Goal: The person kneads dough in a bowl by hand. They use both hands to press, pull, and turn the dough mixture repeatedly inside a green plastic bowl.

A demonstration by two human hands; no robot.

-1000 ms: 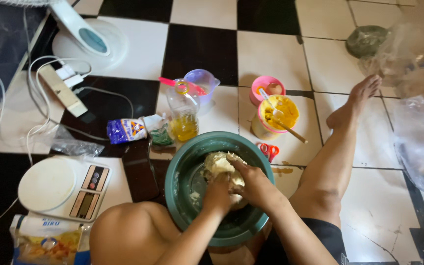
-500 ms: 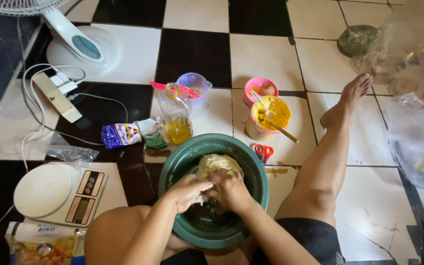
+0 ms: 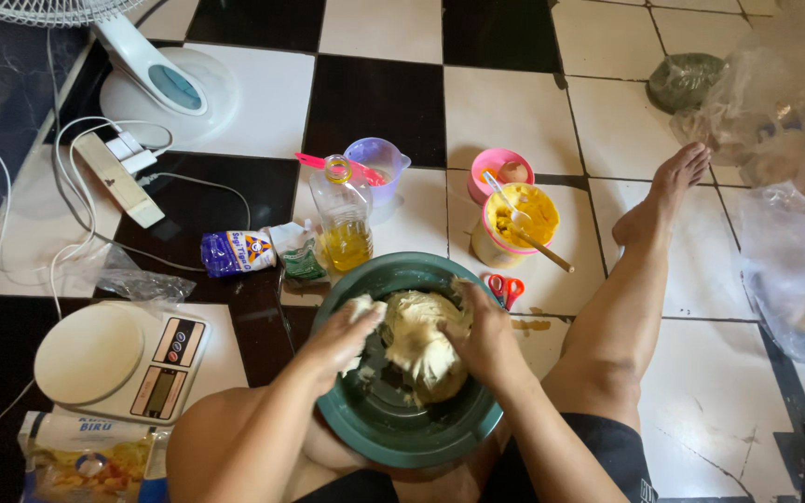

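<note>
Head view: blue-and-white packet (image 3: 239, 252) beside oil bottle (image 3: 347, 224).

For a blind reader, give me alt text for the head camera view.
Both hands, left hand and right hand, press a pale lump of dough in a round dark green plastic bowl on a checkered floor, with a clear oil bottle and white kitchen scale nearby.
</note>
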